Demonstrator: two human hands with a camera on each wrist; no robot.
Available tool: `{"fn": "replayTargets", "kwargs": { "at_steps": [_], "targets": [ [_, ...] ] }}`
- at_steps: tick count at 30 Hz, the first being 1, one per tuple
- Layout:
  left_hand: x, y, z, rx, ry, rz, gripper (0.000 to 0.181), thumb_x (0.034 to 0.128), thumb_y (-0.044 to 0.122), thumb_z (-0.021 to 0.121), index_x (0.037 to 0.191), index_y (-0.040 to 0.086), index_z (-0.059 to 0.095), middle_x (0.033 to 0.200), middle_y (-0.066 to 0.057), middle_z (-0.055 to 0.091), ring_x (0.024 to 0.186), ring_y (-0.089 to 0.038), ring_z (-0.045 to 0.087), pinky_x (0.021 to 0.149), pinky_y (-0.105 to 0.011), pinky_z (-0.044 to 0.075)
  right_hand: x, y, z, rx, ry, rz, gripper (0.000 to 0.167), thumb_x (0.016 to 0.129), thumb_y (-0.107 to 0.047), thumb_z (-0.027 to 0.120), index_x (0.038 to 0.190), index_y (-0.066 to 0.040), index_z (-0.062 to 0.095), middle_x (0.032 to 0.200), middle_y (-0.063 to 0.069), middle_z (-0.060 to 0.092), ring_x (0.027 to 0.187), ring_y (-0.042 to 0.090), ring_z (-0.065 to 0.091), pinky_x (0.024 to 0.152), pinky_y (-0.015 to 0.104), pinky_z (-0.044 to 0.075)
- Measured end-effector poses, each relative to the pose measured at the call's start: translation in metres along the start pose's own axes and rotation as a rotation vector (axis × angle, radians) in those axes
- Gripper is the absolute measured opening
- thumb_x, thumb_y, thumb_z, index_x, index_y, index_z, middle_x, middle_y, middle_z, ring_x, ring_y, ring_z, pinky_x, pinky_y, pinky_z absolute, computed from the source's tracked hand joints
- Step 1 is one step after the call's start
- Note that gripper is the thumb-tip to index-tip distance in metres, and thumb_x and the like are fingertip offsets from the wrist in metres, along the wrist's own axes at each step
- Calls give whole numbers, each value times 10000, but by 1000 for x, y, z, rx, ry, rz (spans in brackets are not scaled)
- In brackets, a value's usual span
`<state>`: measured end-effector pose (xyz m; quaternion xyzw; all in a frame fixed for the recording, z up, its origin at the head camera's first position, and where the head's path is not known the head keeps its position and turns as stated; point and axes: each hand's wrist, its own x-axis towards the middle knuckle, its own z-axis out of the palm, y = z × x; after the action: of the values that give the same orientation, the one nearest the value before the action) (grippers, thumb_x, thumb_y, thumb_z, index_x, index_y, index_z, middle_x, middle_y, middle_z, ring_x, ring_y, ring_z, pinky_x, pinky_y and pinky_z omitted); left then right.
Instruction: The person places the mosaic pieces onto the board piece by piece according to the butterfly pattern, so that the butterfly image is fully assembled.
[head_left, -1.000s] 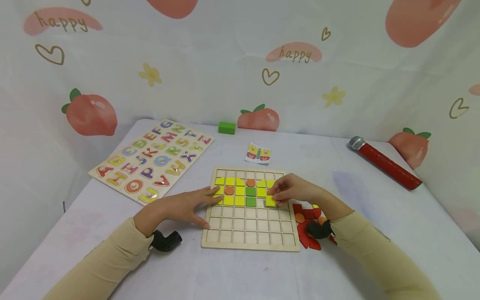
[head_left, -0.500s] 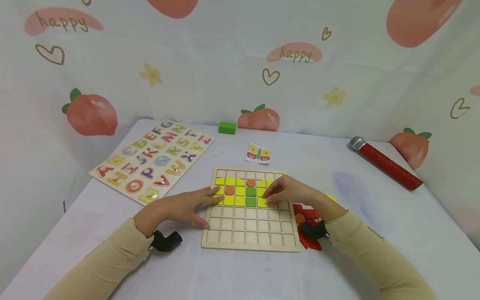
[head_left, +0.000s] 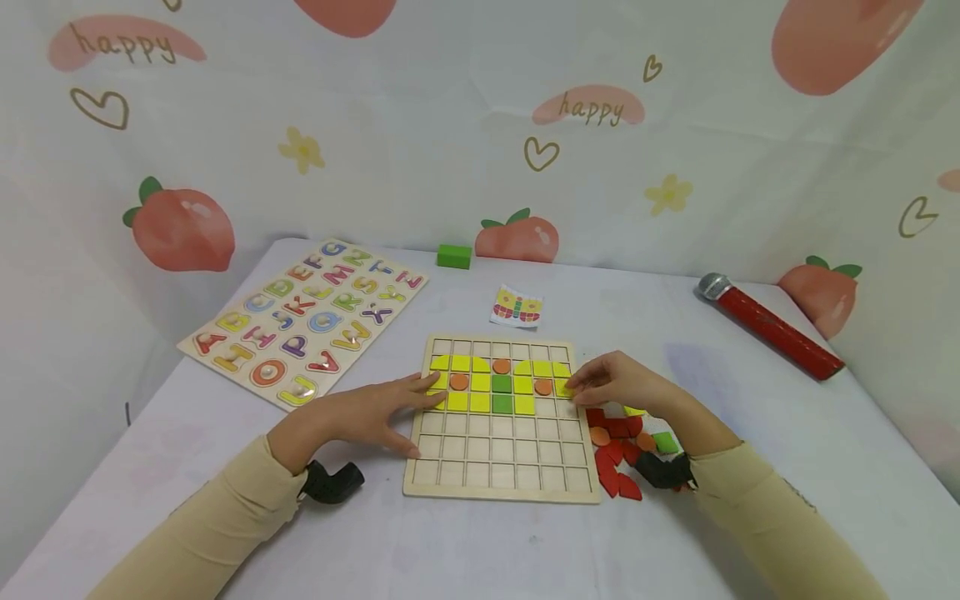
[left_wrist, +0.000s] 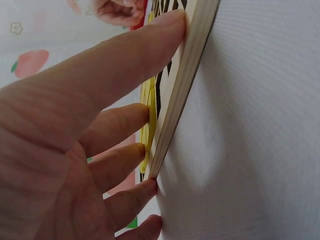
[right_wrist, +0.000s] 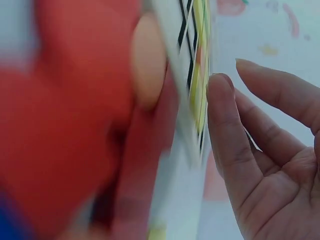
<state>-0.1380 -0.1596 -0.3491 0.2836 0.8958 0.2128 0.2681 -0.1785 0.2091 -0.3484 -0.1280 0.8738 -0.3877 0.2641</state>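
A wooden grid board lies flat, its upper rows partly filled with yellow tiles, green squares and orange discs. My left hand rests on the board's left edge, fingers spread. In the left wrist view its thumb lies along the wooden edge and two fingertips touch yellow tiles. At the board's right edge is my right hand, beside a yellow tile partly covered by its fingertips. The right wrist view shows that hand with thumb and finger apart, nothing between them.
Loose red pieces, orange discs and a green square lie right of the board. Behind it is a small pattern card. An alphabet board lies left, a green block at the back, a red microphone at right.
The yellow square pinched by my right hand now sits in the cell beside the lower green square. My right hand has let go and moved right. The left hand stays put.
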Motion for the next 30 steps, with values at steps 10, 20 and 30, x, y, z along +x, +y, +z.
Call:
{"fn": "replayTargets", "kwargs": {
  "at_steps": [10,20,30],
  "targets": [
    [0,-3,1,-14,5,14,788,761,405,741,1437,243,370,1578,11,126,1461,-254,71,1153,-478,196,-28,30,-25,-13,84,61,348,856,-222,667,1119,5,644,1027,99,680,867,154,609,810,300,547],
    [2,-2,1,5,2,8,786,763,413,737,1438,251,367,1578,15,127,1460,-247,84,1151,-478,204,-40,52,-36,-93,89,90,295,850,-145,654,1107,0,655,1080,145,660,906,172,607,819,330,526],
    [1,-1,1,-3,1,6,789,763,407,737,1440,249,363,1579,16,121,1462,-248,69,1153,-483,193,-34,50,-35,-167,64,96,289,805,-105,703,1066,-4,631,974,85,625,856,167,552,787,300,525]
  ]
}}
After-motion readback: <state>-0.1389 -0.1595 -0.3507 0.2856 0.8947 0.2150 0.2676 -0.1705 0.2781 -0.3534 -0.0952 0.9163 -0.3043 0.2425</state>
